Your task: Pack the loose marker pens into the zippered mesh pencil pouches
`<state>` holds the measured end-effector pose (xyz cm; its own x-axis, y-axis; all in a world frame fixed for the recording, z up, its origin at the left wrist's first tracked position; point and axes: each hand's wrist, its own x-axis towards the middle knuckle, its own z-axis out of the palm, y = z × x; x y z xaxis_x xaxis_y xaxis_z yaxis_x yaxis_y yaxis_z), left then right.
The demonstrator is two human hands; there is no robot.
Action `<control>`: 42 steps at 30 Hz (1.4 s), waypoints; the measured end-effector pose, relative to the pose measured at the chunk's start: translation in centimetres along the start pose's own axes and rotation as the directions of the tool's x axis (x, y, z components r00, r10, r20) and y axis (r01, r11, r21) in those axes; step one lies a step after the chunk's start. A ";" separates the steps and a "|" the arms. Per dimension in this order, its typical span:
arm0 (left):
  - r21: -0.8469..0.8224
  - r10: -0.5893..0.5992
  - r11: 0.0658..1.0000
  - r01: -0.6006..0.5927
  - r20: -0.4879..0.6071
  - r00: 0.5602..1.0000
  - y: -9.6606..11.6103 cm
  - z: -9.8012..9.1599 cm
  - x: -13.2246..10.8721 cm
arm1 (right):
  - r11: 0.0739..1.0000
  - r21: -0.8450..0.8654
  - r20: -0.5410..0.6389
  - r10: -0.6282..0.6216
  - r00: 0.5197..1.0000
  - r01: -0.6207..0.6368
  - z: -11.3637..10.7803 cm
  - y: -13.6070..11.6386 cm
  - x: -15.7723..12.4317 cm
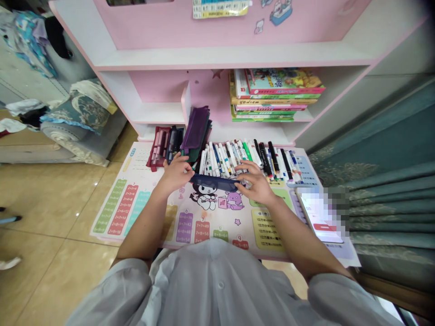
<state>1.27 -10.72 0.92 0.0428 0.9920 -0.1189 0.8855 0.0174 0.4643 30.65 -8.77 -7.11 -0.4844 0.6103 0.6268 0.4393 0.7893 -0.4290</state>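
Note:
Between my two hands a dark blue pencil pouch (215, 182) is held by its ends, stretched sideways just above the desk mat. My left hand (178, 174) pinches its left end, and my right hand (256, 183) grips the right end between thumb and fingers. Right behind it lies a row of several pens and markers (222, 156), mostly white with some black ones at the right. Beyond my left hand are a red mesh pouch (159, 147) with pinkish pens inside, a dark pouch (174, 140) holding dark pens, and a stack of purple and green pouches (196, 129).
The desk mat (244, 226) carries printed tables and cartoons. A phone (321, 215) lies at the right edge. Books (275, 95) are stacked on the pink and white shelf (234, 56) behind. A curtain (380, 181) hangs at right; a sofa with clothes (81, 108) stands at left.

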 end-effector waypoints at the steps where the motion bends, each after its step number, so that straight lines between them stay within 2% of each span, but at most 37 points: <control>1: -0.002 0.000 1.000 0.000 0.008 1.000 -0.1 0.0 0.0 | 1.000 0.000 0.002 0.000 1.000 0.000 0.0 0.0 0.0; 15: -0.010 0.003 1.000 -0.002 0.048 0.999 -1.4 -0.5 0.1 | 1.000 -0.019 -0.003 -0.021 1.000 0.021 -0.2 0.0 0.1; 23: -0.033 -0.003 0.999 0.006 0.079 0.997 -1.9 -1.2 0.1 | 0.999 0.009 0.012 0.033 0.999 -0.034 -0.2 0.1 0.0; 27: -0.064 -0.002 0.998 0.008 0.095 0.996 -2.3 -1.2 0.3 | 1.000 -0.002 0.007 0.016 1.000 -0.016 -0.2 0.1 0.0; 31: -0.085 0.019 0.996 -0.012 0.084 0.996 -2.9 -1.2 0.5 | 1.000 -0.006 0.000 0.003 1.000 -0.003 -0.2 0.2 0.1; 37: -0.068 -0.029 0.997 0.034 0.070 0.997 -3.7 -1.5 0.7 | 1.000 -0.014 -0.003 0.009 1.000 -0.009 -0.3 0.4 0.0; 42: -0.062 -0.024 0.998 0.027 0.046 0.999 -4.4 -1.6 0.8 | 0.999 0.002 0.005 0.034 0.999 -0.034 -0.3 0.4 0.0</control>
<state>-3.33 -9.85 0.15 0.0428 0.9844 -0.1705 0.8562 0.0518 0.5141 31.05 -8.53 -7.10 -0.4731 0.6372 0.6084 0.4541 0.7681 -0.4514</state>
